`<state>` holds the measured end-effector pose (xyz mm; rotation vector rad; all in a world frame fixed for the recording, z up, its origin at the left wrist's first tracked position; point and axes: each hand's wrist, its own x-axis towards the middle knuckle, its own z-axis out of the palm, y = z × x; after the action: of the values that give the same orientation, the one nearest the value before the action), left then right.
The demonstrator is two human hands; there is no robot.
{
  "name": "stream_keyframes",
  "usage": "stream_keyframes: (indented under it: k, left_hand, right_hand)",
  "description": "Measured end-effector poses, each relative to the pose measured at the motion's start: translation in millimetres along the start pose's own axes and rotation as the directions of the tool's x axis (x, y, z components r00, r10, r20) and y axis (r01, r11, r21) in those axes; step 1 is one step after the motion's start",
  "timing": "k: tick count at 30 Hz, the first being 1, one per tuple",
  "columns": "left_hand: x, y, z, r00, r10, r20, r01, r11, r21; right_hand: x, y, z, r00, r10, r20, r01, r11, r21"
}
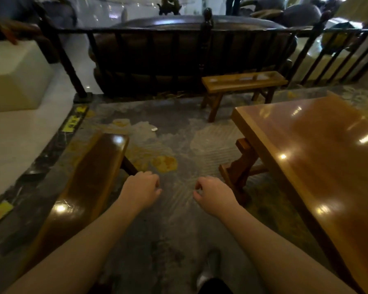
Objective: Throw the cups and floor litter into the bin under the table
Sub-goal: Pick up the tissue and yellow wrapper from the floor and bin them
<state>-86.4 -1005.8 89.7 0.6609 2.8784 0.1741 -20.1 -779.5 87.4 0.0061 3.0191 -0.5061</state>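
Glossy dark wood marks the bench [87, 177] at the left, and just beside its near edge the left hand [141, 190] hangs over the grey floor [174, 132] with fingers loosely curled and nothing in them. A small white scrap of litter [154, 129] lies on the floor well ahead of both hands. The right hand [212, 193] is likewise loosely curled and empty, near the leg of the orange-brown worktop [319, 149] at the right.

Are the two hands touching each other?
Apart. The head view shows bare floor between the left hand and the right hand.
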Motion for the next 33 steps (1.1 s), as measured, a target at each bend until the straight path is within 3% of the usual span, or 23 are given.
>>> stream_keyframes:
  k: [9, 20, 33]
  left_hand:
    - [173, -24, -5, 0.991, -0.134, -0.002, 0.134, 0.989, 0.067]
    - [409, -42, -35, 0.956, -0.290, 0.031, 0.292, 0.954, -0.070]
    - [710, -208, 6, 0.937, -0.324, 0.130, 0.343, 0.924, -0.171]
  right_hand:
    - [197, 62, 16, 0.990, -0.113, 0.082, 0.111, 0.993, 0.033]
    - [441, 149, -38, 0.968, -0.144, 0.208, 0.153, 0.988, -0.027]
    - [733, 173, 11, 0.944, 0.004, 0.329, 0.026, 0.996, -0.087]
